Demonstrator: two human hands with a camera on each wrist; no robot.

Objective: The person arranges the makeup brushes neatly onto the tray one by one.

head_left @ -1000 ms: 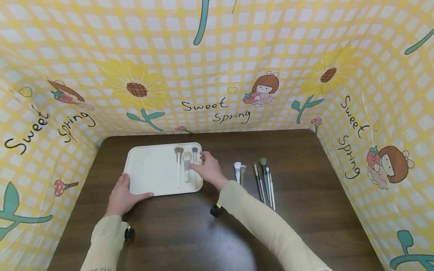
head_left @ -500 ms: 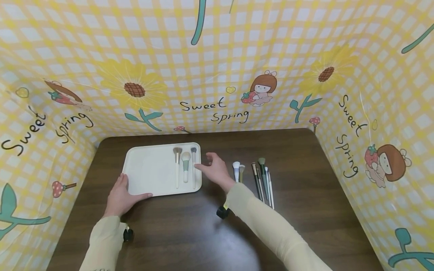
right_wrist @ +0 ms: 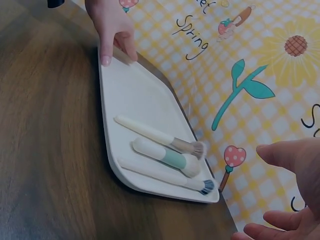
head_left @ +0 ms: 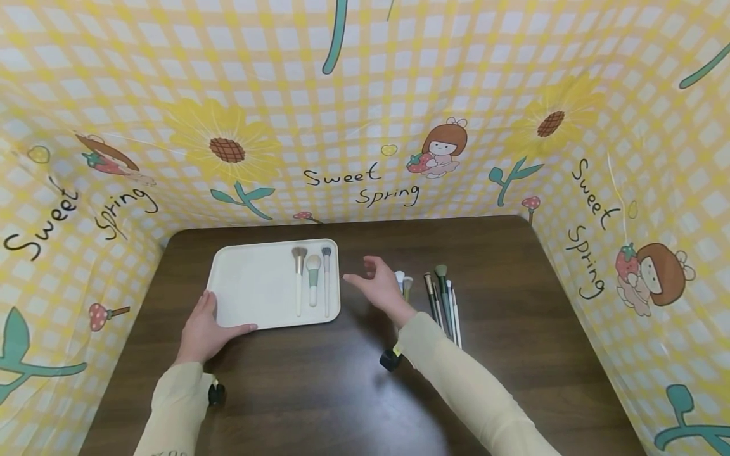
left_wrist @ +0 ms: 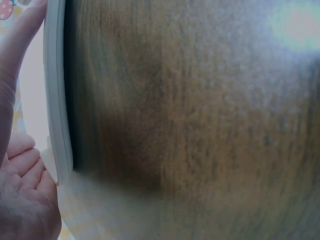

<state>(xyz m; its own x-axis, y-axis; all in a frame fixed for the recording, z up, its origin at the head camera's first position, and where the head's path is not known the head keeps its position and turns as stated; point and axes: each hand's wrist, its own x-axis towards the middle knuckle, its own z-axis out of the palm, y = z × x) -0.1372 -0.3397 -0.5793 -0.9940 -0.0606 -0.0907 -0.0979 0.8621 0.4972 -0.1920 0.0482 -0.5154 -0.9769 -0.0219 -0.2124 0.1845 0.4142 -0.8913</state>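
A white tray [head_left: 251, 282] lies at the left of the dark table. My left hand [head_left: 201, 332] rests on its near left corner, thumb along the front edge and fingers at the left side. On the tray's right part lie three makeup brushes side by side: one with a brown tip [head_left: 299, 285], a short one with a green band [head_left: 313, 286] and a slim one with a blue-grey tip [head_left: 327, 285]. Right of the tray, my right hand [head_left: 381, 288] hovers with fingers spread and nothing in it. The right wrist view shows the same hand [right_wrist: 295, 195] beside the brushes.
Right of my right hand lies a group of makeup brushes, among them a dark green one [head_left: 443, 294] and a thin white-handled one [head_left: 456, 316]. Two more, one white-tipped [head_left: 400, 277], are partly hidden behind that hand. Checked yellow cloth [head_left: 342, 126] walls the table.
My right hand has let go of the slim brush on the tray and moved right, away from the tray towards the loose brushes. The left hand has stayed at the corner.
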